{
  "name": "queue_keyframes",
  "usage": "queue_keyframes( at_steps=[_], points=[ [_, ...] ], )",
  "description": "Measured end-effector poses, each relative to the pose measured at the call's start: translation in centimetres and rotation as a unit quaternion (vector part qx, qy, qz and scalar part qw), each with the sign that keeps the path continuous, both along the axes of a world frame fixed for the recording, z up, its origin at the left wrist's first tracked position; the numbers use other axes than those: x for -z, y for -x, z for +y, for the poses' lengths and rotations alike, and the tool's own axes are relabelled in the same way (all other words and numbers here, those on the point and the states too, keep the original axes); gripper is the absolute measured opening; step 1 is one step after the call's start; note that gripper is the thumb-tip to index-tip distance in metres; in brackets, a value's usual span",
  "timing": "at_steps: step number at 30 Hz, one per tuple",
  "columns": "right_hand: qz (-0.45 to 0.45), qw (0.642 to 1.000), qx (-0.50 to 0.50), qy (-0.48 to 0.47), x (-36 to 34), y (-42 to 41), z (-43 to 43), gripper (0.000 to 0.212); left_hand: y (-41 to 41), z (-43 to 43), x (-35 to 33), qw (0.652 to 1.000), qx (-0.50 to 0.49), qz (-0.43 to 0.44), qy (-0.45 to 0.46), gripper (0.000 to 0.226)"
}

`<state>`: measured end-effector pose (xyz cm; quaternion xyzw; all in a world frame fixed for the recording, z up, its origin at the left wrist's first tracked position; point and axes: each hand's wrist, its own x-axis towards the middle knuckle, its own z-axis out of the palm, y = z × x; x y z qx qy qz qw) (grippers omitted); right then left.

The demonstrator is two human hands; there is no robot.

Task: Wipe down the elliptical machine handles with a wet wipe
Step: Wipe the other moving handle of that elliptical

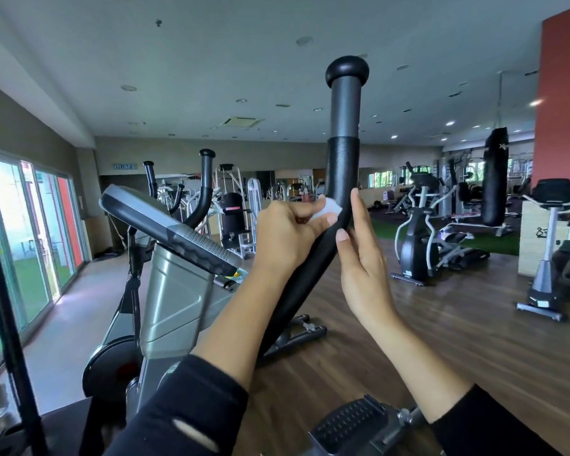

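Observation:
The elliptical's right handle is a black foam-covered bar with a grey upper section and a round black cap, rising through the middle of the head view. My left hand pinches a small white wet wipe against the handle's bend. My right hand is open with straight fingers, its thumb and fingers touching the right side of the handle at the same bend. The machine's other handle stands at the left behind the console.
The grey console and body of the elliptical sit at lower left, a pedal at the bottom. Other ellipticals, a bike and a hanging punching bag stand to the right on the wooden floor. Glass doors line the left wall.

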<state>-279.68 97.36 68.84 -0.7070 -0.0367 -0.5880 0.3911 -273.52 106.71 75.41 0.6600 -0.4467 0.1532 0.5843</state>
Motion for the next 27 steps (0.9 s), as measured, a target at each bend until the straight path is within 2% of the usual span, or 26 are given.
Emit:
queue_keyframes(
  at_steps=[6, 15, 20, 24, 27],
  points=[
    [-0.031, 0.999, -0.02, -0.025, 1.6, 0.0, 1.5, 0.054, -0.4, 5.3, 3.1, 0.995, -0.022, -0.057, -0.083, 0.028],
    [-0.011, 0.998, -0.007, -0.058, 5.5, 0.7, 6.0, 0.056, 0.4, 8.7, 7.8, 0.994, -0.071, -0.085, -0.012, 0.03],
    [0.009, 0.998, 0.047, -0.033, 6.5, 1.8, 7.2, 0.045, 0.8, 9.5, 9.6, 0.986, -0.098, -0.133, 0.01, 0.033],
    [0.03, 0.996, 0.082, -0.019, 7.6, 3.0, 7.8, 0.036, 1.5, 10.1, 11.2, 0.968, -0.138, -0.206, 0.031, 0.029],
    [0.061, 0.992, 0.108, -0.013, 8.6, 4.3, 7.4, 0.029, 2.7, 10.2, 12.4, 0.964, -0.133, -0.225, 0.04, 0.027]
  ],
)
